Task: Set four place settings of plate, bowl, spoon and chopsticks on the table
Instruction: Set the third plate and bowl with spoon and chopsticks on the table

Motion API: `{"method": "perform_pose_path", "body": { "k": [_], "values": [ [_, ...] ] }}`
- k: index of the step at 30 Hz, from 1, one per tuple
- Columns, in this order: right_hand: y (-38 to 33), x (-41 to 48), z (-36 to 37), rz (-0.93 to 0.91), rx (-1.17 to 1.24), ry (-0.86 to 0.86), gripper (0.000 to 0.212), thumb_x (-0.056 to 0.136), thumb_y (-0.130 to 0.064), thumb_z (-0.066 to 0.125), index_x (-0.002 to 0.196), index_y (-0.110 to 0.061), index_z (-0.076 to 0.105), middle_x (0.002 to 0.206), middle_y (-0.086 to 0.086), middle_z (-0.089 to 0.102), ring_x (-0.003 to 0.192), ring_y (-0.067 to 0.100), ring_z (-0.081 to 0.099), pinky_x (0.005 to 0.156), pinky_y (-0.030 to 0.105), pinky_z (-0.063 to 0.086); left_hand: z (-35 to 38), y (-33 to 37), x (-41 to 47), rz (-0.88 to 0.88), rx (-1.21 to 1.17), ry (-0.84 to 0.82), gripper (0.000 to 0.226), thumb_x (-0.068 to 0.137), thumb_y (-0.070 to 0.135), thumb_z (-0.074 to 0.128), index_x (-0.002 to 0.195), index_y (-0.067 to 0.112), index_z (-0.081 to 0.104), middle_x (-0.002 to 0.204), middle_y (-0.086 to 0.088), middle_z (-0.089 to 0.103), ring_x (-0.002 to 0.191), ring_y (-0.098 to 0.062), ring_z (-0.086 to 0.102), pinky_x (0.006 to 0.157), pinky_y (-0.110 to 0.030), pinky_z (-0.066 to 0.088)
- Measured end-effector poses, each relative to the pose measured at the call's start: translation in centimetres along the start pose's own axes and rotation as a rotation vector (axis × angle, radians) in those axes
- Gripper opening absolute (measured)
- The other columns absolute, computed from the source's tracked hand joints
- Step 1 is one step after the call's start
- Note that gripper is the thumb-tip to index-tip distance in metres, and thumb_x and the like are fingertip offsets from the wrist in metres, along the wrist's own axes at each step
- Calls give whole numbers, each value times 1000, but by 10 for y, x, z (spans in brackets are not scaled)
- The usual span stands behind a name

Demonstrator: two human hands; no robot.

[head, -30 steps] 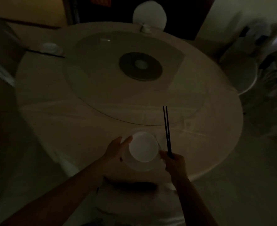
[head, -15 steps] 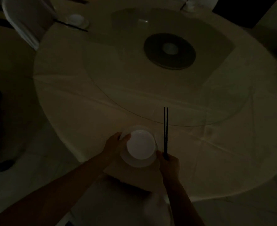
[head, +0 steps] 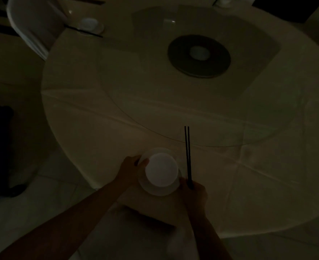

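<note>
A dim room, seen from above by the person wearing the camera. Both bare forearms reach forward to the near edge of a round table (head: 98, 119) covered in a pale cloth.

The left hand (head: 131, 168) grips the left rim of a white plate (head: 159, 192), thumb on top and fingers curled underneath. A white bowl (head: 161, 169) sits on the plate, just to the right of that thumb. The light is too low to tell whether the plate rests on the table or is held just above it.

The right hand (head: 193, 194), just right of the plate, is closed around the near ends of a pair of dark chopsticks (head: 187, 147). They lie side by side and point straight away from the hand over the cloth.

Beyond both hands lies a large glass turntable (head: 248, 109) with a dark round hub (head: 199, 56). Far ahead and left of the left hand is another white setting (head: 90, 25) with dark sticks alongside it, next to a pale chair (head: 29, 25).
</note>
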State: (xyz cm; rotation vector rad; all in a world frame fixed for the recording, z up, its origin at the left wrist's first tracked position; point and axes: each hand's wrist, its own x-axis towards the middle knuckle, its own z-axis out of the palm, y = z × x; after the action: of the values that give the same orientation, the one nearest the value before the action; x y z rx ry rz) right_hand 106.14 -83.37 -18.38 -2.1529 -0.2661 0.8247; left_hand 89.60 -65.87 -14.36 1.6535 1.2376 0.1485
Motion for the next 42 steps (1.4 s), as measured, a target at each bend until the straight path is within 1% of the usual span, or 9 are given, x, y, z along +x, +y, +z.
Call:
{"method": "perform_pose_path", "body": {
  "k": [3,5,7,10,14,19,25,35,42],
  "values": [
    [1,-2,-11,-34,3,60,25,87,-38,70,70,-22,74,59,-13,65,64,8,64,61,25,50,-4,-1,-1,11,4,-8,40,96,36,56,125,10,64,120,-16,68,110,-31,63,93,-48,51],
    [-1,-3,-22,-57,36,75,23,91,-31,68,68,-29,73,67,-5,70,68,13,66,65,29,51,-6,-1,-3,-1,-11,-1,40,96,36,57,125,9,64,120,-14,67,110,-31,63,92,-45,52],
    [-4,-4,-35,-99,53,27,16,91,-28,68,77,-31,74,67,0,71,61,5,63,59,27,49,-8,-2,-5,-30,-20,42,38,94,35,60,120,6,65,115,-12,68,106,-30,64,84,-36,50],
    [-17,-7,-50,-153,26,-82,13,86,-38,72,92,-28,79,57,-11,69,48,-2,57,45,18,44,-13,-9,-9,-97,-12,117,40,93,35,61,120,5,64,114,-13,66,106,-30,62,80,-30,43],
    [-41,-10,-47,-172,8,-135,10,81,-40,77,72,-35,78,65,-5,74,41,5,55,41,21,45,-16,-21,-18,-130,-62,133,36,94,35,60,119,9,61,118,-11,64,106,-29,61,84,-34,45],
    [-52,-9,-32,-45,52,-175,29,79,-37,80,59,-17,74,40,-3,57,33,11,45,35,19,34,-13,-26,-29,-156,-130,105,28,91,36,64,110,16,65,107,-6,69,97,-26,65,87,-46,54],
    [-50,-7,-20,35,94,-199,32,80,-30,81,63,-3,72,36,0,49,33,15,40,36,22,32,-9,-24,-31,-137,-168,103,29,90,31,67,112,12,65,105,-12,70,95,-32,67,84,-46,55],
    [-45,2,-12,65,128,-157,33,74,-28,86,64,-1,70,38,-1,54,30,13,41,36,22,35,-5,-31,-35,-164,-212,96,29,89,28,68,112,12,64,106,-15,70,96,-34,67,83,-46,55],
    [-40,1,-12,55,125,-159,40,69,-39,87,63,-3,71,37,-2,52,30,12,43,37,21,37,-4,-33,-35,-158,-187,88,23,90,30,67,108,15,64,97,-12,71,81,-30,68,75,-43,57]
  ]
}}
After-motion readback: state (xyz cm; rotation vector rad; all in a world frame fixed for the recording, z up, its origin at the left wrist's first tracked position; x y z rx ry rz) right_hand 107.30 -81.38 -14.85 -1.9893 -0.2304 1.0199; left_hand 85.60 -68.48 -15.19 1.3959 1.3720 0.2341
